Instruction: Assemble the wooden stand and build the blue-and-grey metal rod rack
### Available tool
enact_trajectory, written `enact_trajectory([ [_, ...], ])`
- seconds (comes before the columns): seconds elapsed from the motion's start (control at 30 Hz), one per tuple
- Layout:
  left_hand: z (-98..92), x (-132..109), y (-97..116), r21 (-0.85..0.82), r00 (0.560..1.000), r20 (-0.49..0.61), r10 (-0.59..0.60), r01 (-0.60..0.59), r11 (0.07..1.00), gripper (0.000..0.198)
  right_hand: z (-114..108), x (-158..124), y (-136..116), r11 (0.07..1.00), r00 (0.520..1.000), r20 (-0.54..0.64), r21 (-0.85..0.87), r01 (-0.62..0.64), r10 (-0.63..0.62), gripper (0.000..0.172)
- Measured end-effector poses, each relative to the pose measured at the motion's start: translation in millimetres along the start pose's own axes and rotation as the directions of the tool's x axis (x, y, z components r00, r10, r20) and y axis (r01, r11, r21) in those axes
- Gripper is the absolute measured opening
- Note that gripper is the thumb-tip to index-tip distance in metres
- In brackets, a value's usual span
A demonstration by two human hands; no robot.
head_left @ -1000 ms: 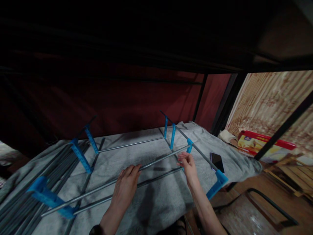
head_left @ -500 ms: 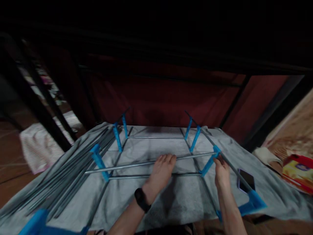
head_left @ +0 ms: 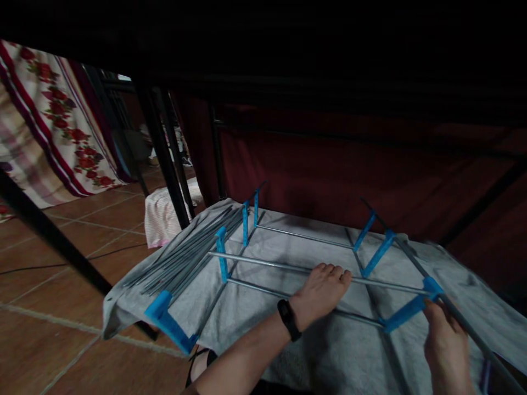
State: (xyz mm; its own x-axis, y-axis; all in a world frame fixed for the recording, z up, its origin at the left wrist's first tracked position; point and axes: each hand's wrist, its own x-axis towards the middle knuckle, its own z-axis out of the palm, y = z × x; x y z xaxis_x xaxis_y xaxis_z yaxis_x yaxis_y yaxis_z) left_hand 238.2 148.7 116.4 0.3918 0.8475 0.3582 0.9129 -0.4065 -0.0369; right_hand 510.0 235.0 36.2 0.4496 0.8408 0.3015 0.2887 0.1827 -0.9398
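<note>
A frame of thin grey metal tubes and blue plastic connectors stands on a grey cloth. My left hand, with a black watch at its wrist, is closed over a loose-ended metal tube spanning the frame. That tube's left end sticks out just past the left blue connector. Its right end meets the right blue connector. There my right hand is closed at the connector's upper corner, beside the side rail; its fingertips are partly hidden.
A bundle of grey tubes lies left of the frame on the cloth. Black metal posts and a dark red curtain stand behind. Further left are a flowered drape, a striped cloth and the tiled floor.
The view has turned left, so the frame and both hands appear further right. Both hands keep their hold. More floor and the flowered drape now show.
</note>
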Motion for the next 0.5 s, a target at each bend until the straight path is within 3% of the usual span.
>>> enact_trajectory([
  [0.17,7.2,6.7,3.7,-0.050,0.999,-0.019,0.029,-0.030,0.998,0.025,6.6,4.4,0.4,0.994,1.000,-0.006,0.110,-0.002,0.002,0.064],
  [0.33,14.1,5.8,4.4,-0.085,1.000,-0.018,0.006,-0.007,0.996,0.027,11.6,10.7,-0.1,0.965,0.992,0.006,0.231,-0.125,0.127,0.072],
  [0.5,18.6,3.4,3.4,-0.098,1.000,-0.027,0.005,-0.007,0.995,0.033,11.7,11.2,-1.0,0.968,0.992,0.023,0.216,-0.128,0.126,0.075],
])
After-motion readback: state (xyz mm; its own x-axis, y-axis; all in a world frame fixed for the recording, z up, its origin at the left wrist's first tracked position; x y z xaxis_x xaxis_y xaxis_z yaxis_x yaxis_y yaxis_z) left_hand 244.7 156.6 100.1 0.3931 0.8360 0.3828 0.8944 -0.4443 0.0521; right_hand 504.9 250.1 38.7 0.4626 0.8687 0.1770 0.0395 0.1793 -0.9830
